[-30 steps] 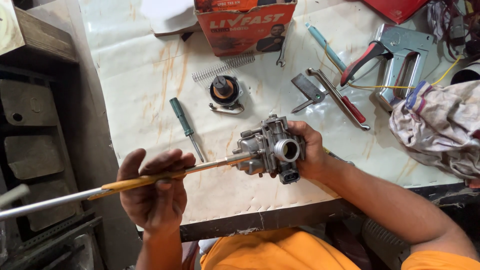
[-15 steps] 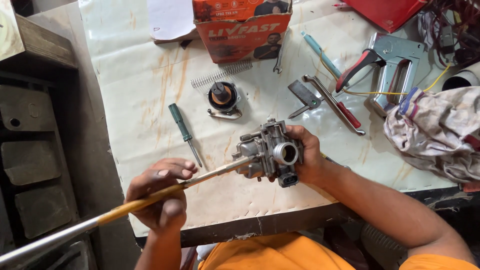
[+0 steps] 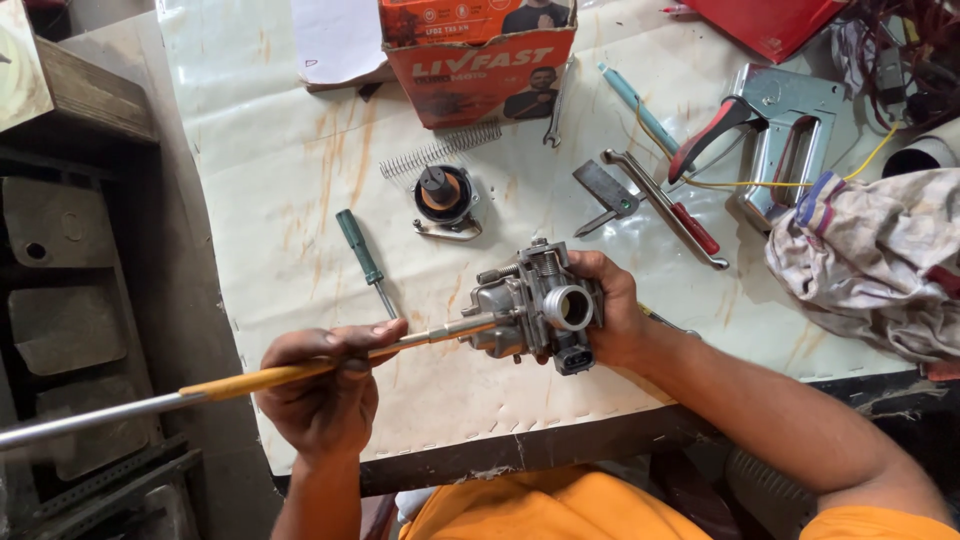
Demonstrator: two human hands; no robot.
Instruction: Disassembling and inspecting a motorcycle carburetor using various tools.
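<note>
My right hand [image 3: 615, 315] grips a grey metal carburetor [image 3: 535, 305] above the near edge of the workbench, its round bore facing up toward me. My left hand [image 3: 325, 385] holds a long screwdriver [image 3: 300, 370] with a yellow collar and a silver handle end that runs off the left edge. Its shaft passes under my fingers and its tip touches the carburetor's left side.
On the stained white sheet [image 3: 280, 180] lie a green-handled screwdriver [image 3: 362, 255], a coil spring [image 3: 440, 150], a round black cap part [image 3: 443, 195], an orange box [image 3: 480, 55], a red-handled tool [image 3: 670, 205], a blue pen [image 3: 635, 100], a metal staple gun [image 3: 780, 140] and a rag [image 3: 880, 265].
The long screwdriver's handle end has swung lower and back up a little while its tip stayed at the carburetor. My left hand slid slightly toward the carburetor. The right hand kept its grip.
</note>
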